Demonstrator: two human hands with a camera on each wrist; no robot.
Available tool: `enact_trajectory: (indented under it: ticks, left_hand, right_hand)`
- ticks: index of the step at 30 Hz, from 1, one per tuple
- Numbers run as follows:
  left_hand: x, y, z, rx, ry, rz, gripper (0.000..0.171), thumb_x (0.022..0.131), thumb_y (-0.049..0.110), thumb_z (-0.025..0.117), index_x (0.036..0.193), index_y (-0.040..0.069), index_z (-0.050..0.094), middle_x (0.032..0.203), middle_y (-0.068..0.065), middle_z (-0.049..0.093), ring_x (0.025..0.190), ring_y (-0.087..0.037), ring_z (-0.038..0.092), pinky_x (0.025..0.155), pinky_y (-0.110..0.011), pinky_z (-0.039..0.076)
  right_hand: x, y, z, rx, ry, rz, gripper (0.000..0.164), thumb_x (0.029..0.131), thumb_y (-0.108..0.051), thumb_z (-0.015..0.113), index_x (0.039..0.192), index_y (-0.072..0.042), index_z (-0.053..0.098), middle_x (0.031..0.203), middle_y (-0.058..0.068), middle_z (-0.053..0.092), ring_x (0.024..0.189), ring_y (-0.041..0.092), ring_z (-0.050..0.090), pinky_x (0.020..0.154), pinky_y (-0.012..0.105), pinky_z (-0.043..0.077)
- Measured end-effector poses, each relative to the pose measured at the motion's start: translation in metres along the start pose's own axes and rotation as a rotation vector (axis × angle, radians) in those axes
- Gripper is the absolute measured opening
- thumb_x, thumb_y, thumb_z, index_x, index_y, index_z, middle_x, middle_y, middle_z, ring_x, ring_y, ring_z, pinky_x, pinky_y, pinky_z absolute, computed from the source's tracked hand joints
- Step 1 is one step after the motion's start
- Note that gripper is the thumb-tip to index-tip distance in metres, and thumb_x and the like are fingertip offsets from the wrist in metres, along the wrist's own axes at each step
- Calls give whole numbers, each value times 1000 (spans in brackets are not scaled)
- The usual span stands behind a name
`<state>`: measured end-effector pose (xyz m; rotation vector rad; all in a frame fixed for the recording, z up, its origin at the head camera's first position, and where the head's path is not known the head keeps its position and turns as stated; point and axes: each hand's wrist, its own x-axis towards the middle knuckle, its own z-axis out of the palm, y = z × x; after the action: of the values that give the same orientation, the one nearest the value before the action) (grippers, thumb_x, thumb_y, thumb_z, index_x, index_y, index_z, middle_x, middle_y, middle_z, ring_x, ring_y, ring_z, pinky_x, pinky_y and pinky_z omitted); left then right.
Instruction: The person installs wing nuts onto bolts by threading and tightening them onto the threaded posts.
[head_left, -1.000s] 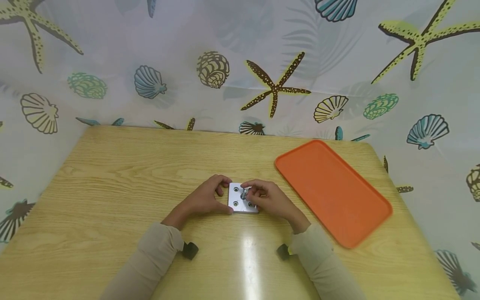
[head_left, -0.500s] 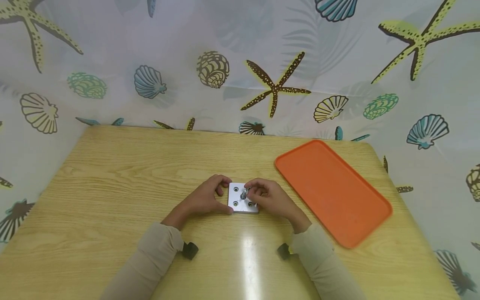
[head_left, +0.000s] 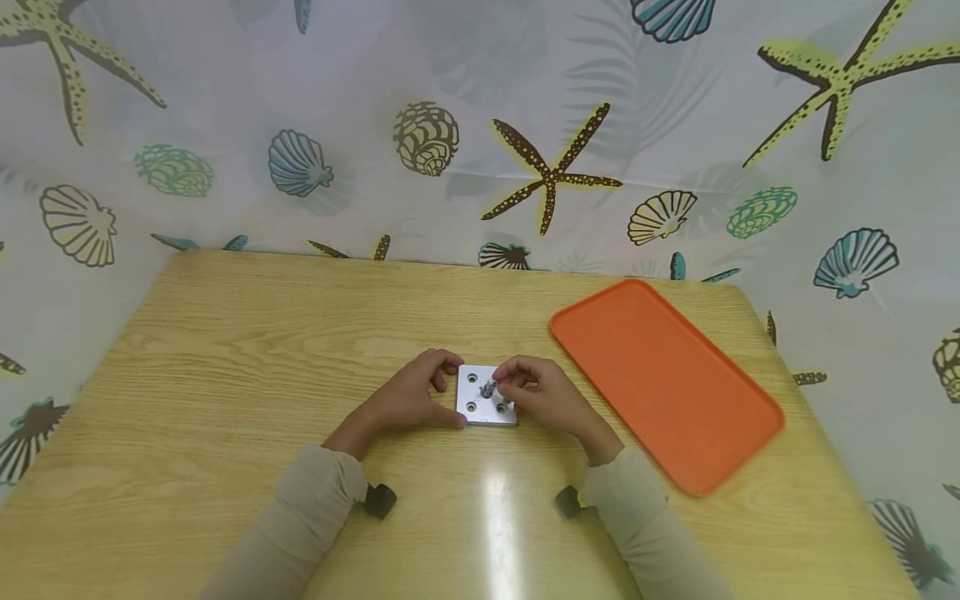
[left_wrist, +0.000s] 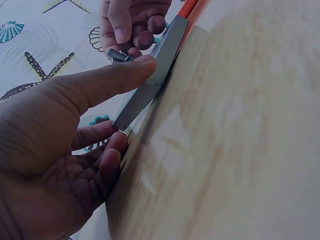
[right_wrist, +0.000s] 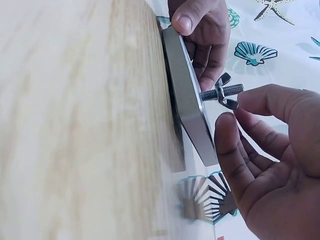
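Note:
A square silver metal plate (head_left: 480, 413) with countersunk holes lies on the wooden table. A threaded bolt (right_wrist: 207, 95) stands up from its middle, with a wing nut (right_wrist: 220, 91) partway along the thread and the bolt's end showing beyond it. My left hand (head_left: 414, 392) holds the plate by its left side, thumb at the near corner and fingers at the far one. My right hand (head_left: 542, 396) is at the wing nut, its curled fingertips close around one wing in the right wrist view. That hand covers the plate's right edge in the head view.
An orange tray (head_left: 667, 387) lies at an angle on the right of the wooden table (head_left: 262, 333). Behind the table hangs a white cloth (head_left: 360, 75) printed with shells and starfish. Dark wrist-worn pieces (head_left: 380, 501) sit below both sleeves.
My right fingertips have shifted slightly right around the wing nut, uncovering more of it and the plate. My left hand and the plate have stayed in place.

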<state>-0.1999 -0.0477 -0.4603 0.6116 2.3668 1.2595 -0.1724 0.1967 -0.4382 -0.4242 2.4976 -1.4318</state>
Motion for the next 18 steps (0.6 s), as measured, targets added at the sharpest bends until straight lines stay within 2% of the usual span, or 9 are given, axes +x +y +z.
enact_trajectory:
  ticks: [8,18]
  left_hand:
    - [-1,0,0,-2,-1,-2,80,72,29,91,138,13,50,129,-4,55,106,-19,54,91,-35,46]
    - [0,0,1,4,-2,-15,79,72,27,91,138,14,50,128,-2,55,105,-18,54,92,-34,46]
  right_hand:
    - [-1,0,1,0,1,3,12,94,-4,63,103,3,68,97,19,69,78,13,58,65,19,50]
    - [0,0,1,57,-33,17,12,95,-5,62,103,3,65,94,21,67,76,18,60,64,24,54]
